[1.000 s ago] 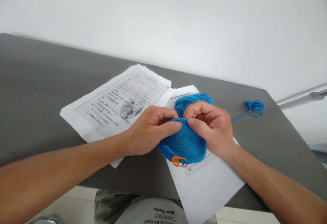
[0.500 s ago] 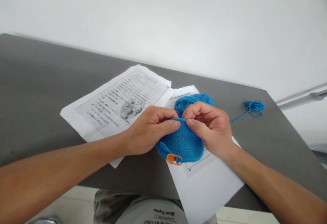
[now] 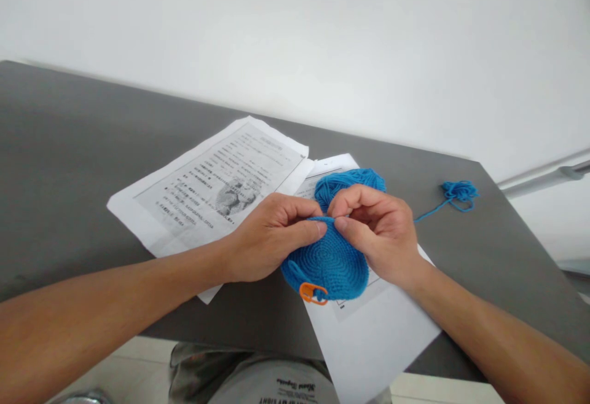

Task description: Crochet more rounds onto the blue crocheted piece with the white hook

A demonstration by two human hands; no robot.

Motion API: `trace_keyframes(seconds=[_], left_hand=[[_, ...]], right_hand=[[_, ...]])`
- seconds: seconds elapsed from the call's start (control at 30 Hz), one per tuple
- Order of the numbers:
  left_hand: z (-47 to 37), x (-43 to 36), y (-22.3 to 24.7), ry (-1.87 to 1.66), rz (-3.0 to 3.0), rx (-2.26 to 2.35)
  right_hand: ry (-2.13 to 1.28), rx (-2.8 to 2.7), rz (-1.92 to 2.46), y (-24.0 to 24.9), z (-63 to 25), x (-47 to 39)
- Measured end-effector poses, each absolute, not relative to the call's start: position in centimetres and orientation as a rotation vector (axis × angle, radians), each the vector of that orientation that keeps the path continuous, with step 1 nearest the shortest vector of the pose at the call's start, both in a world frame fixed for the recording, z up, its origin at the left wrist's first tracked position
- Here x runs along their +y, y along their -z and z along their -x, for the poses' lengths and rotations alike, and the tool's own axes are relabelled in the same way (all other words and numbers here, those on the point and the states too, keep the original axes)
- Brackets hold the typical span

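A round piece of blue crochet, worked in rings, hangs between my hands over the printed sheets. My left hand pinches its upper edge between thumb and forefinger. Close beside it, my right hand grips the same edge, also with thumb and fingertips. An orange stitch marker is clipped on the lower left edge of the crochet, next to a loop of blue yarn. Just behind my fingers lies a thick skein of blue yarn, partly covered by my right hand.
On the grey table lies a printed sheet with a picture, left of my hands. A second sheet lies beneath the crochet and overhangs the front edge. A small blue yarn bundle trails a strand at right. Behind stands a white wall.
The crochet has shifted slightly downward and tilted a little, its stitch marker dropping with it. Both hands keep their pinch on the upper edge and have hardly moved.
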State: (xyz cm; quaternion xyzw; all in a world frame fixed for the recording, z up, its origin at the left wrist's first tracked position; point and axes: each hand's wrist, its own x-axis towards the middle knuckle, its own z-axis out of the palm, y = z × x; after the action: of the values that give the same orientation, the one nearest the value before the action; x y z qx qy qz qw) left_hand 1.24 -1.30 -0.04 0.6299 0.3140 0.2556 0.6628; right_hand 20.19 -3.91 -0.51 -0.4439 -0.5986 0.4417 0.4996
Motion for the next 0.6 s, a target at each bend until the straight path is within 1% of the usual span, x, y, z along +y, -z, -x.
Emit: trace_keyframes(seconds=[0.33, 0.6], left_hand=[[-1.26, -1.22, 0.14, -0.58, -1.432, 0.69], [-1.19, -1.15, -0.03, -0.561, -1.456, 0.69]], right_hand=[[-1.125, -1.424, 1.058, 0.52, -20.23, -4.0], [-1.079, -1.459, 1.048, 0.73, -20.32, -4.03]])
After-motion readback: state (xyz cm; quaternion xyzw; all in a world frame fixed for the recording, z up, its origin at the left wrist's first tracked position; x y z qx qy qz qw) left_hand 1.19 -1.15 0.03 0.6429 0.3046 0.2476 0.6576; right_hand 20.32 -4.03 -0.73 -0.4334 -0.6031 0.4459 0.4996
